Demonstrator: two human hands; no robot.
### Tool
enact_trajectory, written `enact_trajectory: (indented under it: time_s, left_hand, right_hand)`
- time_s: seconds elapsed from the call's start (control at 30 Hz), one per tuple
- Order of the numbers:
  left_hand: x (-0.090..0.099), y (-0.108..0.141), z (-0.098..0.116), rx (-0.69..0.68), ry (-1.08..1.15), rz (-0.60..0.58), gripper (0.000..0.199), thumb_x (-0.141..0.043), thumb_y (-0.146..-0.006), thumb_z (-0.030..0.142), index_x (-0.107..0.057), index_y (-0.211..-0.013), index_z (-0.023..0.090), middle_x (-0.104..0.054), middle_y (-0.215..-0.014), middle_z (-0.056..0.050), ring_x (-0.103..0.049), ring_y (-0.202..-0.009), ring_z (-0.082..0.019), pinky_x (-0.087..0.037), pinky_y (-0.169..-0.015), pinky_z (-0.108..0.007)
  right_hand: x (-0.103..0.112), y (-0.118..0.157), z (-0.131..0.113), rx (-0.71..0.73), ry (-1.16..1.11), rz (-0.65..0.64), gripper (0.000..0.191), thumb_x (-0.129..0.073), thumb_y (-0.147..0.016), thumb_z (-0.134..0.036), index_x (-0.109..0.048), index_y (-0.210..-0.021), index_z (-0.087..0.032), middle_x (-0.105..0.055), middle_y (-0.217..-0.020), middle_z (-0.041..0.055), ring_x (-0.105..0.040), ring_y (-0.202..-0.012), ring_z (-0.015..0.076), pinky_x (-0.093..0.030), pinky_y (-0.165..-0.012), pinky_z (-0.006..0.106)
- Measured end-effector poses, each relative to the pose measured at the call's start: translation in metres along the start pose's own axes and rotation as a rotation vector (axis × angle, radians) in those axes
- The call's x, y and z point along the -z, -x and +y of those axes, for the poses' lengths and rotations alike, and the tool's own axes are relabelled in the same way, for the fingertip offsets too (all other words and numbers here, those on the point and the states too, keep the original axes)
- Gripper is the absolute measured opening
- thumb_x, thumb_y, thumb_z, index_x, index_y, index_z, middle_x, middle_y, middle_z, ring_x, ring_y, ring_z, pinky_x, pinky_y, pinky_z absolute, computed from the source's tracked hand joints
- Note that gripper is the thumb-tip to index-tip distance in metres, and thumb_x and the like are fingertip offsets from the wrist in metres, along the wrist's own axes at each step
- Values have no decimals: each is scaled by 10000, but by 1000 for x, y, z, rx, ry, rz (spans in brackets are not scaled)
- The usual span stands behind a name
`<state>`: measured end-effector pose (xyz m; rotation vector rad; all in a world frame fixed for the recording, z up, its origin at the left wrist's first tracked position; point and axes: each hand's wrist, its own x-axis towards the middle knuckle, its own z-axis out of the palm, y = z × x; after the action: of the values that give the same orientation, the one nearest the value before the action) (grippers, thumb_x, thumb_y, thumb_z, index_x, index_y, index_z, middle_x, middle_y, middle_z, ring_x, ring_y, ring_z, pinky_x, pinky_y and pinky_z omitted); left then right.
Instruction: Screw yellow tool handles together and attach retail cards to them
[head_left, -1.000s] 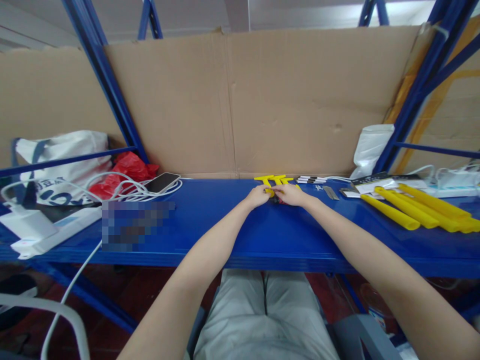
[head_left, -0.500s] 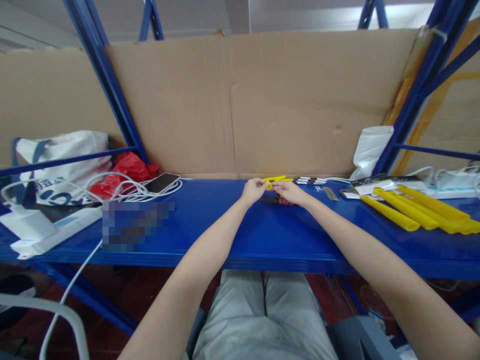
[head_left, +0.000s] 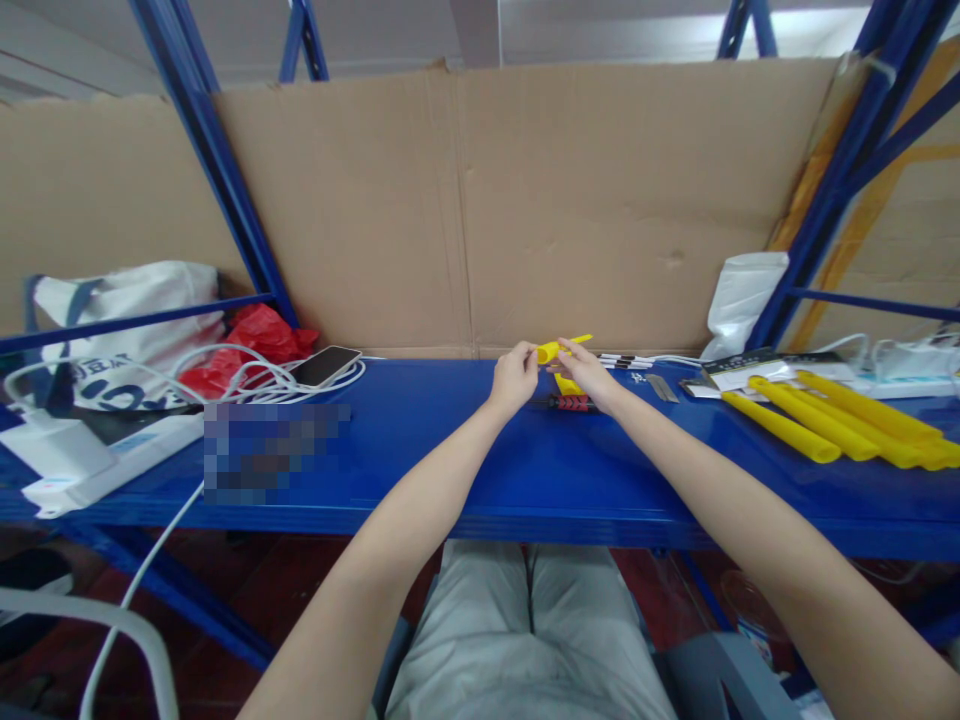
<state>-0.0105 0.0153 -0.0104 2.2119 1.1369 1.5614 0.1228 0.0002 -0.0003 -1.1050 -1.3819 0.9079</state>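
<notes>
My left hand is closed, its fingertips right beside the open left end of a short yellow plastic tube. Whatever its curled fingers hold is hidden. My right hand grips this tube between thumb and fingers, a little above the table. A thin yellow strip sticks out past the right fingers; whether it belongs to the tube I cannot tell. Below the hands, a screwdriver with a red and black handle lies on the blue table. Another yellow piece lies just behind it, partly covered by the right hand.
Several long yellow tubes lie at the right. Black-and-white sticks and a grey metal strip are behind my right hand. A phone, white cables, a red bag and a power strip occupy the left. Cardboard closes the back.
Both hands have risen slightly, and the yellow tube has turned so its open end faces left. The screwdriver handle and the yellow piece behind it now show more.
</notes>
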Motion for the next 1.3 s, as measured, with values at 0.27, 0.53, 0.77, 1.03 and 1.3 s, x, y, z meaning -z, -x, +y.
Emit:
enact_trajectory:
  time_s: [0.27,0.53,0.77,1.03,1.3]
  left_hand:
    - [-2,9,18,-135,100,-23,186,-398,-839,92,-546,-912,177,-664,-803,-20,-623,-630,-100,-463,-606,-203]
    - [-6,9,14,-167,115,-110,267,-427,-761,21,-567,-928,175,-673,-859,-40,-633,-735,-129,-490,-691,-250]
    - [-3,11,21,-49,125,-201,322,-391,-751,19,-565,-977,169,-671,-886,-32,-626,-784,-122,-488,-744,-255]
    - [-6,14,22,-65,107,-252,409,-539,-793,240,-435,-1180,161,-640,-1032,-92,-622,-776,-143,-477,-719,-262]
    - [-1,4,11,114,-41,-159,187,-530,-764,143,-512,-949,145,-648,-980,-105,-612,-900,-193,-463,-778,-305]
  right_hand:
    - [15,-12,-6,111,-118,304,521,-382,-849,-226,-228,-1344,-267,-544,-1138,70,-612,-896,155,-514,-798,365]
    - [36,-23,-4,349,-106,473,582,-430,-800,-198,-216,-1334,-287,-465,-1212,68,-540,-1035,177,-503,-829,390]
    - [30,-12,-6,486,146,378,584,-378,-862,-294,-150,-1399,-314,-286,-1414,70,-433,-1205,208,-460,-918,367]
    - [4,-2,-2,509,233,231,571,-463,-834,-312,-314,-1378,-224,-353,-1417,75,-329,-1303,192,-267,-1073,383]
    - [-4,11,-7,252,129,-198,353,-543,-765,-189,-626,-1108,-190,-594,-1204,64,-535,-1111,166,-317,-1034,385]
